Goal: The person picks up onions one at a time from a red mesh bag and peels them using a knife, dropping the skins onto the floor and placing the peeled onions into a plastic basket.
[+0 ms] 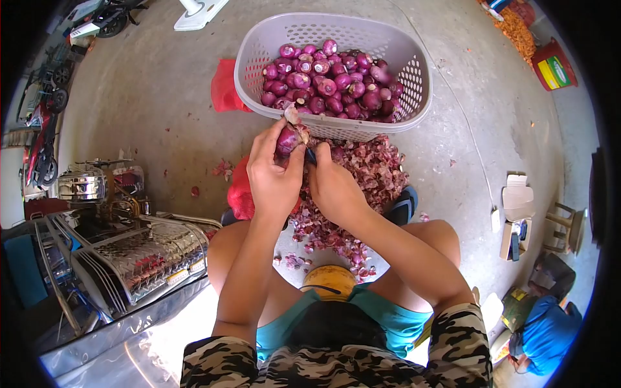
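onion [286,140]: grasped in left hand [274,176], long axis unclear
right hand [335,186]: gripping dark tool [311,156], just right of onion

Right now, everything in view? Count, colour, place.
Basket: one, grey, top centre
Onions: many, purple, inside basket
Peels: heap, purplish, below basket
Sacking: two patches, red, left of peels, basket
Rounded object: one, yellow, below peels
Sandal: one, dark, by peels
Carton: one, brown, right
Stool: one, brown, right
Tub: one, red, upper right
Loose pile: one, orange, upper right
Motorcycles: several, mixed, upper left
Metal structure: one, silvery, lower left
Person: one clear, blue-clad, lower right
Held onion: one, purple, below basket
Tool: one, dark, beside onion
Left hand: one, bare, around onion
Right hand: one, bare, gripping tool
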`<state>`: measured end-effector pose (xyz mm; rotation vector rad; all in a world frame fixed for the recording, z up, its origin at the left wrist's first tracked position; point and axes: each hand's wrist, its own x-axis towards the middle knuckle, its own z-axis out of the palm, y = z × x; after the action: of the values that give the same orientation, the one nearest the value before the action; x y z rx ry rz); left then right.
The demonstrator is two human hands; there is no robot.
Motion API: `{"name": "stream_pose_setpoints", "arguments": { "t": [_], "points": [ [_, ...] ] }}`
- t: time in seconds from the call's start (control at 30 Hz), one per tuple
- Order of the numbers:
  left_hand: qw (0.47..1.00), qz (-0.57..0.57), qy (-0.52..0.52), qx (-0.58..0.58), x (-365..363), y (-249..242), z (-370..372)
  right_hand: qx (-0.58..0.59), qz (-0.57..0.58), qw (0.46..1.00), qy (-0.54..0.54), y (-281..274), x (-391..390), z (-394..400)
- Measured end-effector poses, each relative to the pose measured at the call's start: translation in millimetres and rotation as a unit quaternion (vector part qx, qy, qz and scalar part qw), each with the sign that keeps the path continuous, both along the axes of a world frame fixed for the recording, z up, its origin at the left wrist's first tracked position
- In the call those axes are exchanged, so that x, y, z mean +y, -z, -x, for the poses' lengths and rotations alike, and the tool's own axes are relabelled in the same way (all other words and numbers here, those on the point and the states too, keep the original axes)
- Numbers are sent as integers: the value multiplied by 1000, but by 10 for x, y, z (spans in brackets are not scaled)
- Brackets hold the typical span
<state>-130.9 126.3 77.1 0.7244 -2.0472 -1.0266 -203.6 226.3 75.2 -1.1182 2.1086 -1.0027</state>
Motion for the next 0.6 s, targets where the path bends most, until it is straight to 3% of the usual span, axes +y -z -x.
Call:
{"name": "stream_pose_setpoints", "arguments": {
  "t": [0.1,0.2,0.4,0.6],
  "points": [
    [999,15,-14,-27,-29,8,-6,0,10,1000,8,56,28,-6],
    [993,-113,-16,5,-41,-66,-2,-4,-1,1000,13,95,38,-30],
    [991,-136,-3,11,17,1,-4,-9,-47,999,19,54,14,-6],
    [969,-246,-10,34,-80,-66,-30,-12,-29,999,27,191,31,-48]
  ]
}}
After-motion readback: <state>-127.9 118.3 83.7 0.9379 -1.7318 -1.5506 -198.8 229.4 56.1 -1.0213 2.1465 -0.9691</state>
